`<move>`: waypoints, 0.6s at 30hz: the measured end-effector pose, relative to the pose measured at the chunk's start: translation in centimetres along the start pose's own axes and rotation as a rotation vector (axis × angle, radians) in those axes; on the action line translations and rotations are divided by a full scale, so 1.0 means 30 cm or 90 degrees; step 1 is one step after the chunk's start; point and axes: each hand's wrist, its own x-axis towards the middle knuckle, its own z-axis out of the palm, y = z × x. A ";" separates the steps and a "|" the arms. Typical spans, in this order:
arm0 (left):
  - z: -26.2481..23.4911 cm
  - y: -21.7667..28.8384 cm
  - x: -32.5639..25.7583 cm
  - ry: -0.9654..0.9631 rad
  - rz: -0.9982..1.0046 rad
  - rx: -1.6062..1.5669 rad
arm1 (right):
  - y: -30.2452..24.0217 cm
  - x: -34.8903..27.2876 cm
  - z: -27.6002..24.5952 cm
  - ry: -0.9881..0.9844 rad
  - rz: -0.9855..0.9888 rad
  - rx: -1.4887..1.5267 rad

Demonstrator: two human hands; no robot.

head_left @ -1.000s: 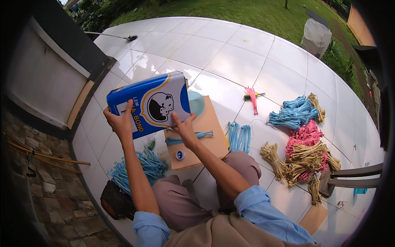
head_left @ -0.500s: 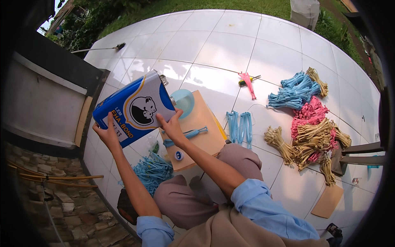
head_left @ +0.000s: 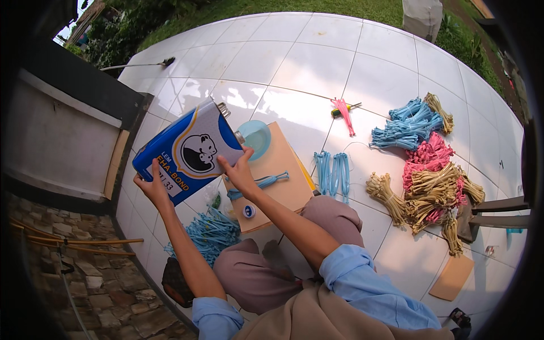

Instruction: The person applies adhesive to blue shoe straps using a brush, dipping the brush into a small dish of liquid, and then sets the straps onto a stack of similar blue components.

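Head view: I watch both hands grip the blue glue tin [head_left: 187, 152], left hand [head_left: 152, 190] under its base, right hand [head_left: 241, 173] near the spout, tipped further than a moment ago over the pale blue bowl [head_left: 256, 137] on the cardboard sheet [head_left: 283, 187]; pouring looks imminent.

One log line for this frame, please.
left hand: holds blue can | right hand: holds can, tilted over light blue bowl | under: brown board | floor: cord bundles
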 end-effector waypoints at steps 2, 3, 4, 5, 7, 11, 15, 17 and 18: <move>0.002 -0.004 -0.003 0.001 0.002 -0.005 | 0.006 0.001 0.000 0.000 0.008 0.016; 0.002 -0.007 -0.003 0.001 0.005 -0.009 | 0.008 0.001 0.001 -0.001 0.009 0.016; 0.002 -0.010 -0.001 0.002 0.005 -0.009 | 0.010 0.002 0.001 0.003 -0.006 -0.002; 0.002 -0.013 0.000 0.001 -0.003 -0.014 | 0.012 0.003 0.000 0.007 -0.021 -0.020; 0.003 -0.021 0.002 -0.001 -0.011 -0.019 | 0.007 0.002 0.000 0.007 -0.021 -0.023; 0.007 -0.035 0.002 -0.016 -0.022 -0.034 | -0.002 -0.002 -0.005 0.003 -0.014 0.006; 0.011 -0.062 0.031 -0.024 -0.019 -0.053 | -0.007 0.005 -0.004 0.016 -0.029 -0.030; 0.011 -0.070 0.026 -0.024 -0.026 -0.045 | -0.012 0.002 -0.005 0.013 -0.010 -0.032; 0.019 -0.060 0.018 -0.029 -0.030 -0.039 | -0.005 0.007 -0.011 0.015 -0.011 -0.034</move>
